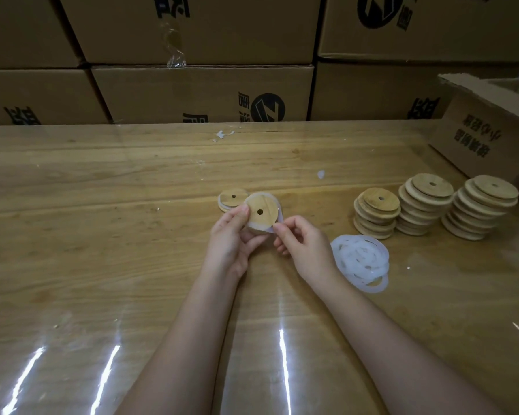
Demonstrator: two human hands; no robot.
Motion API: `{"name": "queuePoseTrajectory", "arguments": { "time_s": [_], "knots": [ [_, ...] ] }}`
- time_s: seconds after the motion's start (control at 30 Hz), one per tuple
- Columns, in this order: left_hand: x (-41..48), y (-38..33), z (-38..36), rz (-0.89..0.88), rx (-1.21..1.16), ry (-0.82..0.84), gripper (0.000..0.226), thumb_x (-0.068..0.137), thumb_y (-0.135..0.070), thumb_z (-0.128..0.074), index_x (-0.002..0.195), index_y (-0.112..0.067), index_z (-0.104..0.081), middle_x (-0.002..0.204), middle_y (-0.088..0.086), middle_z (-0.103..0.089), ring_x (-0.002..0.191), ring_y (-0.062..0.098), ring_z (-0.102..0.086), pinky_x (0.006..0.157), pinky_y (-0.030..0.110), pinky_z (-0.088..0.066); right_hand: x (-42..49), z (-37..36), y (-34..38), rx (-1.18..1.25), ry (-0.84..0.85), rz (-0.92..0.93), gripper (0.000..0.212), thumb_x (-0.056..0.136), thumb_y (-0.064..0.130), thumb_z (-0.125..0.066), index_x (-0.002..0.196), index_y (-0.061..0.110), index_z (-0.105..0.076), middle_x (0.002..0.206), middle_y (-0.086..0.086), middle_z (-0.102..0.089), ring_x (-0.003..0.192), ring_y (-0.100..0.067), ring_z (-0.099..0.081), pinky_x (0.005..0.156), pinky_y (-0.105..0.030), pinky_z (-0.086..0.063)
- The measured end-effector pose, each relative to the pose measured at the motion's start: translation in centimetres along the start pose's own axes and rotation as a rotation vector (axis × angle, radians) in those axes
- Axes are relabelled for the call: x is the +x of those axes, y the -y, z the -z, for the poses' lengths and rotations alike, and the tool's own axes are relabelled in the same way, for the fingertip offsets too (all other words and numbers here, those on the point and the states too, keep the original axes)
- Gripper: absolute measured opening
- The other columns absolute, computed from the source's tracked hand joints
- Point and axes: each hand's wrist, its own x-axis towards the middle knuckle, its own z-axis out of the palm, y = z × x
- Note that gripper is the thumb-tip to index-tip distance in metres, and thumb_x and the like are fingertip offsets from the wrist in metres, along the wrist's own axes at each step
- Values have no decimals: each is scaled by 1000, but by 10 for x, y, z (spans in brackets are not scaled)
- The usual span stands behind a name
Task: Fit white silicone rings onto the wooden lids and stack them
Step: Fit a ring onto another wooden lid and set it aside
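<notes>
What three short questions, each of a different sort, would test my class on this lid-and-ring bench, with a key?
1. True or false: the left hand holds the wooden lid while the right hand pinches the white ring at the lid's edge.
2. How many tall lid stacks stand to the right of the hands? A: two. B: three. C: five.
3. Fill the gap: the pile of loose rings lies beside the ___ hand.
Key: 1 true; 2 B; 3 right.
</notes>
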Motion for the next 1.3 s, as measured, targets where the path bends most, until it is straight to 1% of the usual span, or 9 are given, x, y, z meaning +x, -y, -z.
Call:
{"name": "queuePoseTrajectory", "arguments": {
  "time_s": [0.2,0.3,0.43,0.67,0.83,0.93,1.03,1.2,1.3],
  "knots": [
    [4,-4,3,75,-78,-13,14,94,-12,-52,97,-1,-60,79,13,-72,68,25,-71,60,36,-60,0,-2,0,-19,51,10,18,90,24,-61,72,24,-59,61,9,-63,58,-5,-57,61,-21,-48],
    [4,-4,3,76,-83,4,16,95,-13,-51,98,0,-61,79,13,-72,69,24,-71,57,34,-59,0,0,1,-1,84,11,18,90,22,-61,73,21,-61,61,8,-63,59,-7,-58,62,-23,-49],
    [2,-1,4,40,-57,62,17,95,-14,-51,105,-2,-57,88,15,-70,75,25,-71,61,34,-59,-1,2,1,39,84,-3,19,91,22,-60,73,19,-61,60,7,-63,59,-7,-59,60,-21,-49],
    [-1,4,6,-48,41,167,13,91,-15,-55,99,-8,-61,87,10,-72,80,20,-71,68,30,-57,-2,0,-2,15,15,-23,24,89,31,-61,67,22,-57,57,6,-62,53,-6,-57,58,-22,-48],
    [-1,3,7,-57,6,233,23,84,-21,-58,105,-12,-61,94,9,-73,88,20,-70,75,32,-57,0,1,1,71,-51,-28,22,87,32,-64,68,24,-56,55,8,-59,53,-8,-54,56,-23,-47],
    [-1,2,9,-38,-57,266,31,85,-21,-54,113,-10,-57,101,10,-72,93,22,-69,80,34,-57,2,4,1,175,-135,24,17,85,19,-67,74,26,-57,64,12,-58,60,-10,-52,59,-26,-45],
    [-2,1,8,-33,-98,296,37,85,-22,-52,117,-6,-55,101,11,-71,94,23,-69,78,32,-56,0,4,2,167,-106,62,19,84,14,-68,78,31,-61,69,16,-61,67,-6,-54,63,-24,-44],
    [-2,3,8,-58,-111,307,35,85,-21,-52,118,-7,-56,101,10,-71,95,24,-68,78,34,-56,-2,2,4,167,-122,112,19,84,16,-67,81,34,-61,73,19,-63,70,-6,-55,65,-31,-46],
    [0,2,9,-56,-71,303,31,85,-22,-54,113,-13,-59,100,8,-72,92,23,-69,73,34,-57,-3,3,6,154,-119,142,13,79,32,-66,89,35,-59,82,13,-63,74,-6,-58,67,-28,-49]
  ]
}}
